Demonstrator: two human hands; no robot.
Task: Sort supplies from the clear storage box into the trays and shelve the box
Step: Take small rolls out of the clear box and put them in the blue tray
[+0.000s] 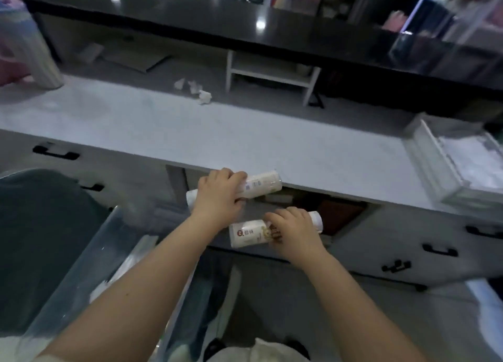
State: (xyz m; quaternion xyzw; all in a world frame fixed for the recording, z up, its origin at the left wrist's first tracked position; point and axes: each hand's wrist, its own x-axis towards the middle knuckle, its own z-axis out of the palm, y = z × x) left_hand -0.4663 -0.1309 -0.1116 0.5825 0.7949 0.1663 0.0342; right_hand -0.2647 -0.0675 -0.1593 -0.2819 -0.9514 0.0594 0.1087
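Gripping white bottle (262, 184) sideways in left hand (217, 198), right at front edge of counter (272, 144). Clutching labelled bottle (249, 235) in right hand (295, 235), lower, before open recess (340, 214) under counter. Clear storage box (76, 252) lower left, beside left forearm. Clear tray (424, 157) at counter's right end, well apart from hands.

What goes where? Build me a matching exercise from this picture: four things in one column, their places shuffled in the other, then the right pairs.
Things
1. upper bottle
2. lower bottle
3. crumpled tissues
4. clear tray

Places
A. at the right end of the countertop
B. gripped by the right hand
C. loose near the back of the countertop
D. gripped by the left hand, at the countertop's front edge

Pairs: 1-D, 2-B, 3-C, 4-A
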